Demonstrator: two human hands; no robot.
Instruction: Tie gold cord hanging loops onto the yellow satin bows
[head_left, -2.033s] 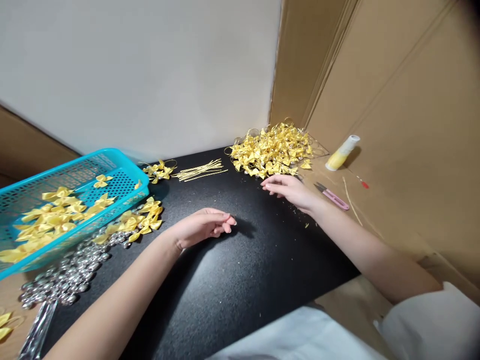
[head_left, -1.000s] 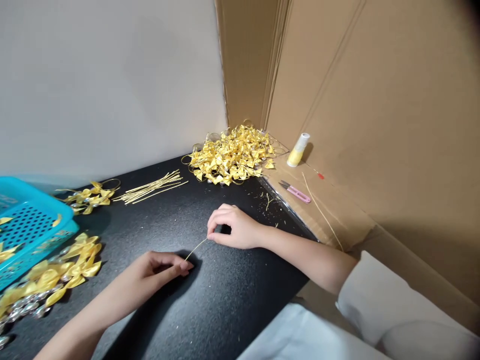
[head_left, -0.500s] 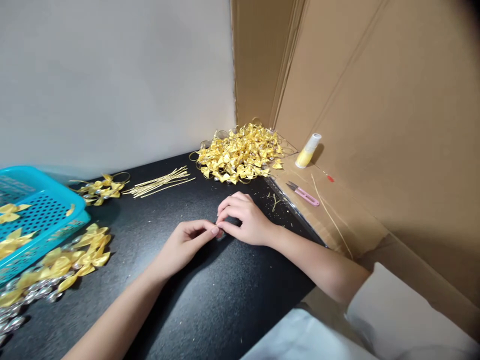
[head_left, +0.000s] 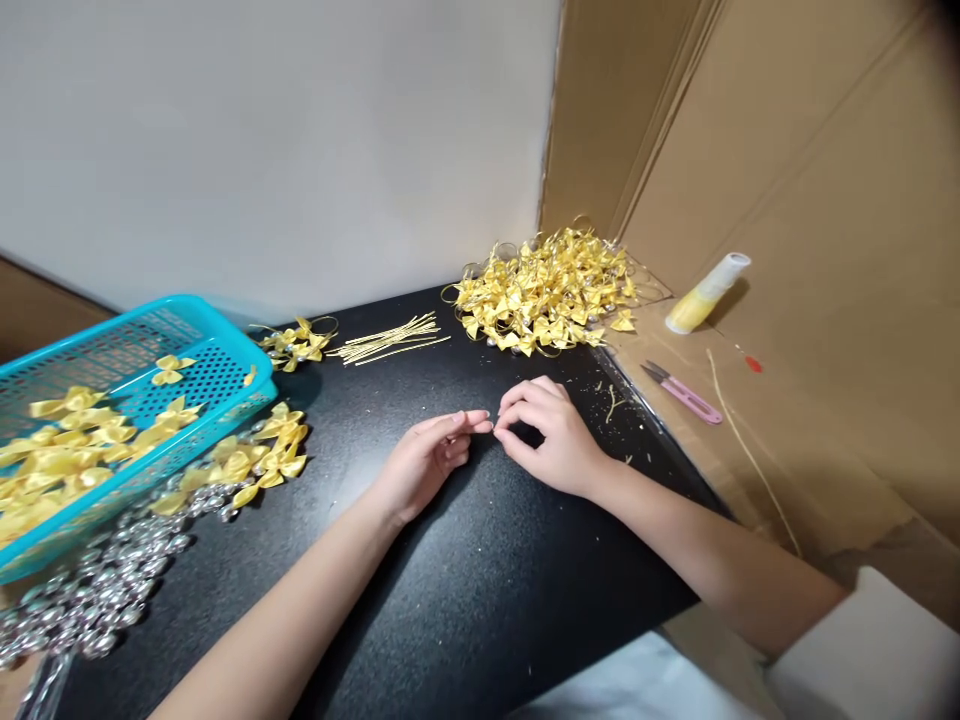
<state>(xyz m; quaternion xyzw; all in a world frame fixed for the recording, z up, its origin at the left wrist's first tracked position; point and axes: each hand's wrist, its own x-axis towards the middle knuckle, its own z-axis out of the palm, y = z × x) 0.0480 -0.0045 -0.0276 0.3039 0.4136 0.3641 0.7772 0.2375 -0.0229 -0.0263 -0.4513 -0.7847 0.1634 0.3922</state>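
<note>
My left hand (head_left: 435,455) is over the black tabletop (head_left: 442,610), its thumb laid against the fingers and the fingertips pointing right. Just beside it, my right hand (head_left: 551,435) makes a pinch of thumb and forefinger, with the fingertips of both hands almost meeting. Whatever sits between the fingertips is too small to make out. Behind the hands lie a bundle of thin gold cords (head_left: 390,340) and a large heap of yellow ribbon bows (head_left: 547,295) with cord loops. A smaller group of bows (head_left: 296,345) rests left of the cords.
At left, a turquoise basket (head_left: 259,375) holds yellow bows, with more bows (head_left: 281,450) and silver beads (head_left: 112,580) before it. On cardboard at right are pink thread snips (head_left: 682,392), a thread spool (head_left: 709,293) and a loose cord (head_left: 750,455). Walls (head_left: 300,150) close off the back.
The view has swung left, showing more of the basket and beads. My left hand has turned, its fingers now straighter, and the fingertips of my two hands have drawn slightly apart.
</note>
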